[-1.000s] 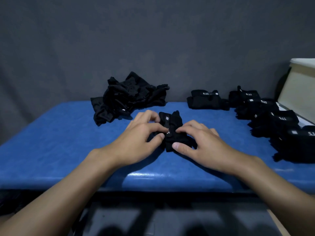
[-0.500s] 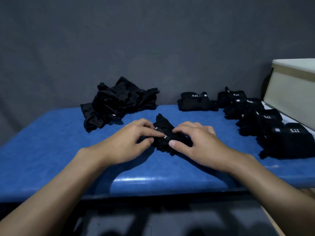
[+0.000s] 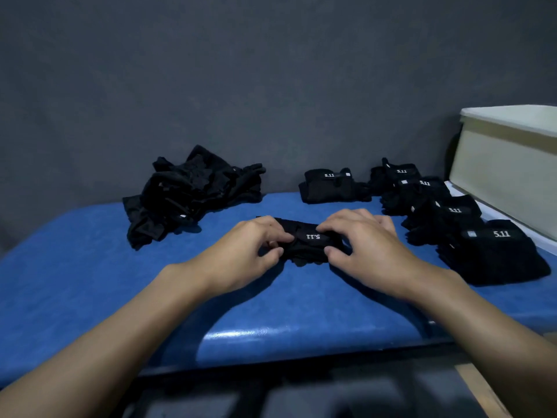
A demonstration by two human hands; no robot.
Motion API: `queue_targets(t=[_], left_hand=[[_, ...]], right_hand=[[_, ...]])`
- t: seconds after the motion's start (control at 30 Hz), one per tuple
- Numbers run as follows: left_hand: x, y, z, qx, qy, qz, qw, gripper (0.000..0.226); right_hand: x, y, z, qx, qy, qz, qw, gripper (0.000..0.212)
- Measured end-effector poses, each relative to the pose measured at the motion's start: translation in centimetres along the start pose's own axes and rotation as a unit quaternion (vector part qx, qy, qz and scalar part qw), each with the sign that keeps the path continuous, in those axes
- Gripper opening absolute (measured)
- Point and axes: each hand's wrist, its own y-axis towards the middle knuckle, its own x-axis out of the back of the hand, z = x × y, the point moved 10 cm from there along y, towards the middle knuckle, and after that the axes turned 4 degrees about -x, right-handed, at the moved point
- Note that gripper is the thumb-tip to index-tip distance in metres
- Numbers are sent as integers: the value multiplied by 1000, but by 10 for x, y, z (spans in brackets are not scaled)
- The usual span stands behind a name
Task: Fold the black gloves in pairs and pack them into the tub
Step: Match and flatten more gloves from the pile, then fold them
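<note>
On a blue padded table [image 3: 90,282] before a grey wall, the glove pair [image 3: 307,244] lies at centre, its 5.11 label facing up. The left hand [image 3: 241,254] pinches one end and the right hand [image 3: 367,245] pinches the other. To fold it well, square the edges and press the bundle flat before letting go. Folded pairs [image 3: 331,188] line the right side beside the tub [image 3: 506,164]; the loose glove heap [image 3: 193,191] sits back left.
</note>
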Motion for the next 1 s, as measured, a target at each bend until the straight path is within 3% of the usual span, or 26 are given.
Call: queue_targets(t=[0.2,0.37,0.5,0.6,0.67,0.77,0.87,0.93,1.0], left_hand=[[-15,19,-6,3,39,10,999,36],[-8,19,-2,51,87,-2,995,34],[-9,18,9,67,90,-10,994,47],[-15,17,15,71,41,1,997,45],[-21,20,13,54,25,28,998,34],[-24,29,15,41,40,49,997,37],[-4,35,16,31,46,-46,997,38],[8,33,8,-10,48,-108,993,24],[7,32,-3,-49,68,-108,991,20]], right_hand=[[1,4,-19,-27,42,38,998,23],[-7,4,-9,-18,82,86,993,35],[-11,4,5,-4,238,120,964,19],[5,11,-2,29,159,22,987,24],[3,11,1,48,124,30,991,34],[-9,6,-1,54,83,74,992,42],[-14,5,-10,44,34,78,995,40],[-13,7,-15,34,1,64,997,39],[-10,9,-17,27,-28,50,998,38]])
